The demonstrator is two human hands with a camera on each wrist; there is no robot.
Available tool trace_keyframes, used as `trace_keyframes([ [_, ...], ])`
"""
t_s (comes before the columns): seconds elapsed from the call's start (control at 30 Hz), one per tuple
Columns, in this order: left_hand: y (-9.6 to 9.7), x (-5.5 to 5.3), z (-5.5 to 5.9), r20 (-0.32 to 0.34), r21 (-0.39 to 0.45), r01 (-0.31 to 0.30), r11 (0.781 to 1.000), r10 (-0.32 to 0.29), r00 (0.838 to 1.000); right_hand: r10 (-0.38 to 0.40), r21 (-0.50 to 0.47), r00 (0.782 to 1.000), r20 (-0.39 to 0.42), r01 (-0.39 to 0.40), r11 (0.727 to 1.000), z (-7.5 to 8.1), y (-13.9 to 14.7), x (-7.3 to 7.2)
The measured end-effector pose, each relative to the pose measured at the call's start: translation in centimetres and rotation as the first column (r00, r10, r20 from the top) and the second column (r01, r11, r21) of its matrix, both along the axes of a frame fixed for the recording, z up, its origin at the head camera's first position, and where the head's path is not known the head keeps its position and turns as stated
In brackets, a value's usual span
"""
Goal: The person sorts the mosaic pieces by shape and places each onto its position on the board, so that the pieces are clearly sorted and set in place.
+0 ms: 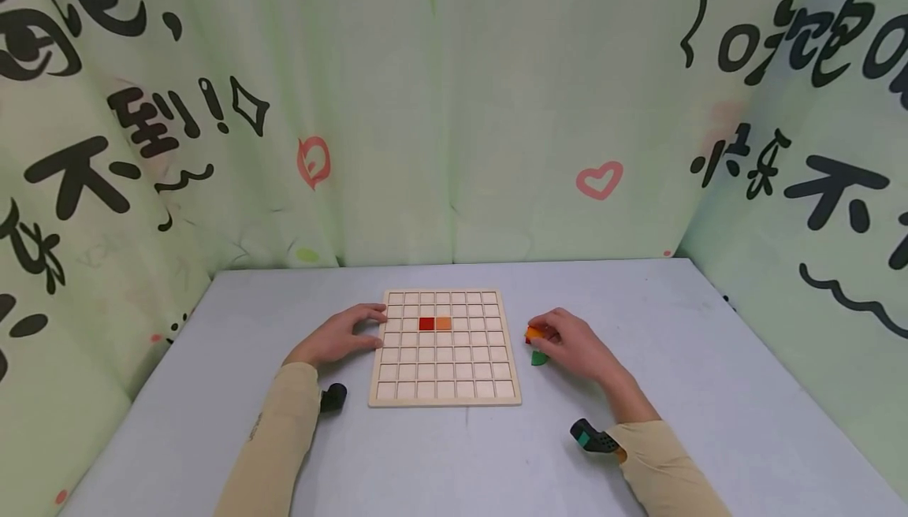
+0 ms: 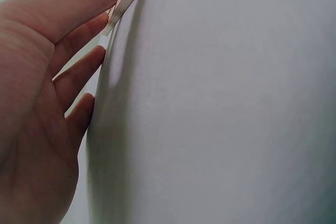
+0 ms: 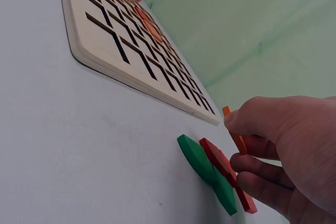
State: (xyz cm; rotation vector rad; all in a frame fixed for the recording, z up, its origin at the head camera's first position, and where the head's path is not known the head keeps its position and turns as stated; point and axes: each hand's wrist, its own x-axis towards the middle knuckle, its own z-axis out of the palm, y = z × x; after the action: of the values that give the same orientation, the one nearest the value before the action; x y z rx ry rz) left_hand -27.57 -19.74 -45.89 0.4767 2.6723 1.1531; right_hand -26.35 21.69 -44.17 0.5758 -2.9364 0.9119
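Observation:
A pale wooden grid board (image 1: 445,403) lies on the table. In one of its upper rows sit a red square tile (image 1: 426,324) and, right beside it, an orange square tile (image 1: 443,323). My left hand (image 1: 339,336) touches the board's left edge with thumb and fingers extended. To the right of the board, my right hand (image 1: 573,345) pinches a thin orange piece (image 3: 235,135) between thumb and fingers. Just under those fingers are red pieces (image 3: 214,156) and green pieces (image 3: 202,163) with curved edges, lying close together on the table; the hand partly hides them.
The white-covered table (image 1: 454,462) extends around the board on all sides. A pale green curtain (image 1: 454,146) with black lettering and hearts encloses the back and sides. Black wrist devices show at the left sleeve (image 1: 284,414) and the right sleeve (image 1: 667,462).

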Motion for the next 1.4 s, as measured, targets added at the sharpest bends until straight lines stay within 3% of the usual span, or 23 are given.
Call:
trace_keyframes([
  [0.67, 0.0, -0.2, -0.2, 0.003, -0.002, -0.010, 1.000, 0.011, 1.000, 0.173, 0.110, 0.984, -0.040, -0.168, 0.980, 0.7, -4.1, -1.4],
  [0.87, 0.0, -0.1, -0.2, 0.002, -0.005, -0.010, 1.000, 0.010, 1.000, 0.197, 0.150, 0.980, -0.010, -0.193, 0.970, 1.0, -5.9, -2.2],
  [1.2, 0.0, 0.0, -0.1, -0.002, 0.000, -0.003, 1.000, 0.003, 1.000, 0.236, 0.118, 0.972, 0.013, -0.236, 0.964, 0.9, -8.2, -3.3],
  [1.4, 0.0, -0.1, -0.1, -0.006, -0.005, -0.003, 1.000, 0.003, 1.000, 0.254, 0.119, 0.967, -0.023, -0.250, 0.961, 0.6, -9.6, -3.7],
])
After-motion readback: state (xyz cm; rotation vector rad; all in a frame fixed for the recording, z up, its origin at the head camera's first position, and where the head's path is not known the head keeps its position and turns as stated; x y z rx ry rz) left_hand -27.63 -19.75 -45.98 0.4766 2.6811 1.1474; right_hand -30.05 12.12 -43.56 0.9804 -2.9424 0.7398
